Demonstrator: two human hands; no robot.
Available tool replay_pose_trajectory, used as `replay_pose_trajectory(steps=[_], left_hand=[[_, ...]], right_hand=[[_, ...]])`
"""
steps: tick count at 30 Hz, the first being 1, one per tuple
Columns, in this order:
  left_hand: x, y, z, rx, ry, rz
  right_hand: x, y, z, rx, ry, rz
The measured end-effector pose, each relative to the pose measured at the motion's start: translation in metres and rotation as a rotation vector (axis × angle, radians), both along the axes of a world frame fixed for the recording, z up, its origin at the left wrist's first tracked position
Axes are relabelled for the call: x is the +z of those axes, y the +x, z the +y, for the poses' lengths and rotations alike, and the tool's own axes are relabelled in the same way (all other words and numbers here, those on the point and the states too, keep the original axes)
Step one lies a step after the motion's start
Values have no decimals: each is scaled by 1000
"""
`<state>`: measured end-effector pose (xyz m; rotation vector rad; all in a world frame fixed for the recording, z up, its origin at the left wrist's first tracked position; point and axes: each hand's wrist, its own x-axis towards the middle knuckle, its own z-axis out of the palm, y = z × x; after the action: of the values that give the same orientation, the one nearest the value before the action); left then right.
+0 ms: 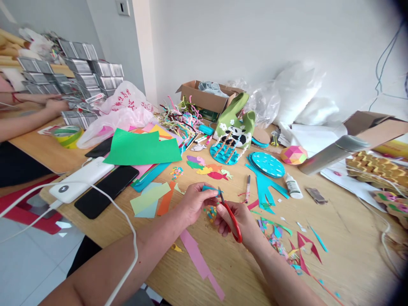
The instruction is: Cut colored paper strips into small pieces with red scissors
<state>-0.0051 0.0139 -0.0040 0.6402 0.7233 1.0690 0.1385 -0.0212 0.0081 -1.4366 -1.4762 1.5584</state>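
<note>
My left hand pinches a small piece of blue paper over the middle of the table. My right hand is closed round red-handled scissors, whose blade tips meet the blue paper. Under my hands lies a small heap of coloured paper bits, partly hidden. Just beyond them several paper fish in purple, green, yellow, orange and red lie flat. A pink paper strip rests below my left wrist.
Left are green paper, a black phone and a white power bank, its cable crossing my left forearm. Right are paper scraps, a glue bottle and a grey cylinder. Another person's hands work at far left.
</note>
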Motion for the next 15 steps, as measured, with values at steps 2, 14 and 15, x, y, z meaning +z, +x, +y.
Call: replay_pose_trajectory(steps=[2, 14, 15], left_hand=[[0, 0, 0, -1, -11, -8], [1, -1, 0, -41, 13, 22], [1, -1, 0, -44, 19, 27]], right_hand=[[-2, 1, 0, -2, -7, 10], [4, -1, -1, -17, -29, 25], [5, -1, -1, -16, -31, 26]])
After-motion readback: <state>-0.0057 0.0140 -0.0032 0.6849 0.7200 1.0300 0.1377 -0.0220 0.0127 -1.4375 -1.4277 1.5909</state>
